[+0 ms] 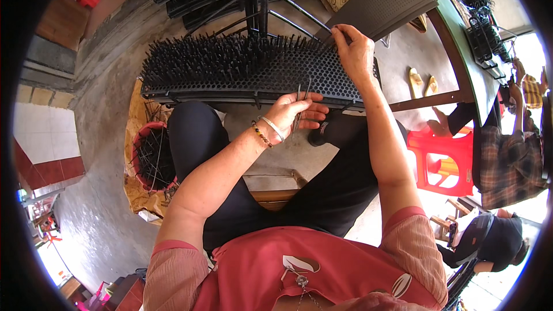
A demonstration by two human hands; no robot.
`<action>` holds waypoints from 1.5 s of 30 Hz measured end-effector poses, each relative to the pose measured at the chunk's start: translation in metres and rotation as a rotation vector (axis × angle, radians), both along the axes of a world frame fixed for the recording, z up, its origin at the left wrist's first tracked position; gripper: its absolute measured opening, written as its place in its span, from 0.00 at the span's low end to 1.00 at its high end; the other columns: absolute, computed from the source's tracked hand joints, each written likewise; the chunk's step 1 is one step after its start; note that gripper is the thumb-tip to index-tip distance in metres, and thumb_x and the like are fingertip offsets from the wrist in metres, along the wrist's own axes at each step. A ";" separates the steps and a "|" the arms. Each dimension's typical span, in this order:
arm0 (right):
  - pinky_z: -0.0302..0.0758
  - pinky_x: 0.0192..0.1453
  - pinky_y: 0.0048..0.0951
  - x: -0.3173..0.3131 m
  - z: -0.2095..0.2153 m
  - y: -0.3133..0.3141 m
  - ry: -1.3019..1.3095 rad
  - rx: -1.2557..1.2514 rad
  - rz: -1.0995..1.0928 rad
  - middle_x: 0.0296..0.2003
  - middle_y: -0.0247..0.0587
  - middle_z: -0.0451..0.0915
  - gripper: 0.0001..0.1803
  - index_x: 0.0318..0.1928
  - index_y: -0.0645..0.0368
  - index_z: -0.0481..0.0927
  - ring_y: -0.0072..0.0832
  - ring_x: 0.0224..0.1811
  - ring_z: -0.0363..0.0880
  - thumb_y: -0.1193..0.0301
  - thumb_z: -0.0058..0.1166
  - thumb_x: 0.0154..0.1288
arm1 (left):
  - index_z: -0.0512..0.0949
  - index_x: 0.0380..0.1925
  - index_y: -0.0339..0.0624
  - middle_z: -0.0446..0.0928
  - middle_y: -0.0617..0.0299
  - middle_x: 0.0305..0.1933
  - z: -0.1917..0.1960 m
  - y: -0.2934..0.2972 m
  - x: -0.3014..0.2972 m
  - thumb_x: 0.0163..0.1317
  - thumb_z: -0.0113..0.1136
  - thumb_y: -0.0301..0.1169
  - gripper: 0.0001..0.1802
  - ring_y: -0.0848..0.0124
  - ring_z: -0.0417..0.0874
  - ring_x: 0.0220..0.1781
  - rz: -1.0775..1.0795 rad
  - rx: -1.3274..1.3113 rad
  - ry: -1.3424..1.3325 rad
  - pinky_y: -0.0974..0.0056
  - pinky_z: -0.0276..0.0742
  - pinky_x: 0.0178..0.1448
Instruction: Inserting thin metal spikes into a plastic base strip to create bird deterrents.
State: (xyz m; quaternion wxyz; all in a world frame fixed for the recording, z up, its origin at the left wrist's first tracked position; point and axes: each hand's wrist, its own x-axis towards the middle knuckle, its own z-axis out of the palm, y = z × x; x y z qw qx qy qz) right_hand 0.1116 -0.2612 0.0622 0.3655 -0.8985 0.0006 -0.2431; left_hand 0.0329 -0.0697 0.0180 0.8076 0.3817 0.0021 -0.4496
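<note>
A long black tray with a perforated top (322,78) lies across in front of my knees. Many short black pegs (201,57) stand upright in its holes on the left and middle; toward the right end the holes show bare. My left hand (291,114) is at the tray's near edge, closed around a few thin dark sticks (298,106), its outer fingers loosely curled. Over the tray's right part, my right hand (357,55) pinches thumb and forefinger together near the far edge. What sits in that pinch is too small to make out.
Left of my knee, a red-rimmed bucket (138,138) of black sticks stands on brown paper (133,187). Beyond the tray are a black metal frame (264,6) and a grey perforated panel (386,3). On the right are a green-topped table (481,89), red stool (443,161) and other people.
</note>
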 end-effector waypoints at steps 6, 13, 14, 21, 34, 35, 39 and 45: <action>0.75 0.35 0.24 0.004 -0.004 -0.009 0.001 -0.017 0.071 0.26 0.44 0.82 0.12 0.39 0.65 0.81 0.24 0.28 0.81 0.69 0.57 0.61 | 0.69 0.53 0.35 0.78 0.51 0.47 -0.002 -0.001 0.000 0.68 0.43 0.31 0.17 0.66 0.81 0.46 -0.002 -0.003 -0.005 0.63 0.79 0.47; 0.74 0.34 0.24 0.002 0.004 -0.008 0.041 -0.095 0.162 0.26 0.43 0.82 0.12 0.39 0.67 0.80 0.24 0.28 0.81 0.70 0.55 0.62 | 0.69 0.53 0.35 0.78 0.51 0.47 -0.002 -0.002 0.000 0.69 0.44 0.31 0.17 0.66 0.81 0.46 0.002 0.023 0.001 0.64 0.80 0.46; 0.74 0.34 0.24 0.001 0.004 -0.008 0.036 -0.099 0.163 0.26 0.44 0.82 0.12 0.39 0.67 0.80 0.24 0.28 0.81 0.70 0.55 0.62 | 0.69 0.53 0.35 0.78 0.51 0.47 -0.001 -0.002 0.000 0.69 0.44 0.32 0.17 0.66 0.81 0.46 0.006 0.036 0.002 0.64 0.80 0.46; 0.74 0.32 0.25 0.001 0.002 -0.004 0.169 0.008 0.139 0.24 0.46 0.81 0.12 0.38 0.68 0.80 0.26 0.26 0.80 0.70 0.54 0.62 | 0.70 0.51 0.35 0.78 0.51 0.44 0.001 -0.004 -0.001 0.68 0.43 0.30 0.15 0.67 0.81 0.43 0.014 0.051 0.005 0.64 0.81 0.45; 0.75 0.33 0.28 0.005 -0.009 0.001 0.065 -0.038 0.190 0.27 0.45 0.82 0.11 0.40 0.66 0.80 0.29 0.26 0.81 0.71 0.56 0.60 | 0.70 0.50 0.36 0.78 0.51 0.44 0.000 -0.003 -0.001 0.69 0.43 0.30 0.14 0.68 0.81 0.43 0.009 0.040 -0.002 0.64 0.81 0.46; 0.76 0.33 0.28 0.008 -0.012 -0.004 0.066 -0.054 0.223 0.29 0.46 0.82 0.11 0.41 0.66 0.79 0.28 0.27 0.81 0.71 0.55 0.61 | 0.70 0.50 0.36 0.78 0.51 0.44 0.000 -0.004 -0.001 0.68 0.43 0.30 0.15 0.68 0.81 0.43 0.007 0.041 -0.007 0.64 0.81 0.46; 0.76 0.33 0.26 0.005 -0.005 -0.001 0.106 -0.057 0.251 0.32 0.46 0.81 0.11 0.43 0.66 0.79 0.26 0.29 0.81 0.74 0.51 0.64 | 0.70 0.50 0.35 0.78 0.51 0.44 -0.001 -0.004 -0.001 0.68 0.43 0.30 0.15 0.68 0.81 0.43 0.009 0.042 0.005 0.63 0.81 0.46; 0.75 0.31 0.24 0.003 0.008 -0.005 -0.096 -0.094 0.231 0.29 0.43 0.78 0.11 0.45 0.66 0.78 0.25 0.25 0.78 0.75 0.49 0.65 | 0.70 0.50 0.34 0.78 0.48 0.45 -0.001 -0.003 0.000 0.68 0.44 0.31 0.15 0.62 0.81 0.44 0.019 0.005 0.052 0.60 0.81 0.47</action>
